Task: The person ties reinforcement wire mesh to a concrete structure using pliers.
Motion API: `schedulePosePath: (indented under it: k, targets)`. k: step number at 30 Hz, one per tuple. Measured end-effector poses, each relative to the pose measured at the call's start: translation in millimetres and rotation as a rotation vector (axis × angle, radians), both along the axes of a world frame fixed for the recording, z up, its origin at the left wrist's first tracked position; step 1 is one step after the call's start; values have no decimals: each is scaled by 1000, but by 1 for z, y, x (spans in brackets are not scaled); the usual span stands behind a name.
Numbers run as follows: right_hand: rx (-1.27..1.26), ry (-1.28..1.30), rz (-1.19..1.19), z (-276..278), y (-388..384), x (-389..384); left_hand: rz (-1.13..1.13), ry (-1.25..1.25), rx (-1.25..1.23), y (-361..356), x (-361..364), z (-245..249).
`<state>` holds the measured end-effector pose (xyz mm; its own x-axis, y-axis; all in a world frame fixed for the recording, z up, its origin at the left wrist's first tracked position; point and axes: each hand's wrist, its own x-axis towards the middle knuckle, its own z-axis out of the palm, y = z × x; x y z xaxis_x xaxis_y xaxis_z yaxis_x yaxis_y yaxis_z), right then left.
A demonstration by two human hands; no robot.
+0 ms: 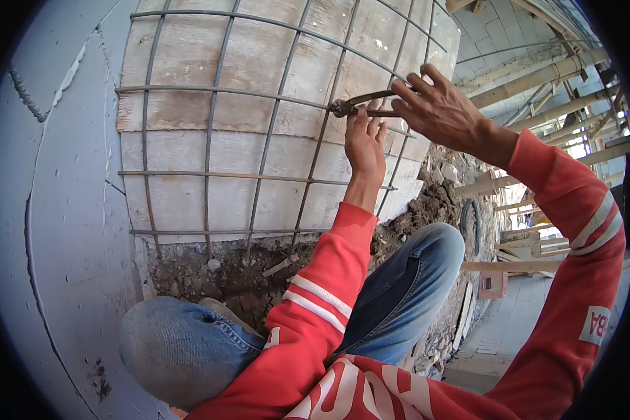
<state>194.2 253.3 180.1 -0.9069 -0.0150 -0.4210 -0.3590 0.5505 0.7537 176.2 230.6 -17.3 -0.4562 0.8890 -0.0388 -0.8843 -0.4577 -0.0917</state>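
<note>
My right hand (444, 112) grips a pair of pincers (378, 96) by the handles, which stand apart. The dark jaws are at a crossing of two bars in a steel rebar mesh (274, 98). From below, my left hand (366, 148) reaches up with its fingers around the lower handle, close to the jaws. Any wire between the jaws is too small to make out. The mesh stands in front of wooden boards (178, 152), and its lower bar ends go down towards the soil.
A grey block wall (70, 210) rises on the left. Soil and rubble (259, 273) lie along the foot of the boards, near my bent knees (427, 259). Wooden poles (546, 73) and planks stand at the right. A reddish box (493, 285) sits there too.
</note>
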Motion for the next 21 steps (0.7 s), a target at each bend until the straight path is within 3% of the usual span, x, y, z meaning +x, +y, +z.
schedulePosePath:
  k: [2,4,8,21]
  targets:
    - [259,2,-48,-8,3,-2,-1,10,-32,4,2,-2]
    - [253,61,-10,-11,1,-5,-75,171,-237,2,-2,-4]
    - [368,56,-41,-9,-2,-6,-83,147,-429,-7,-7,6]
    - [461,23,-306,-26,-22,-2,-122,-11,22,7,-4,-7]
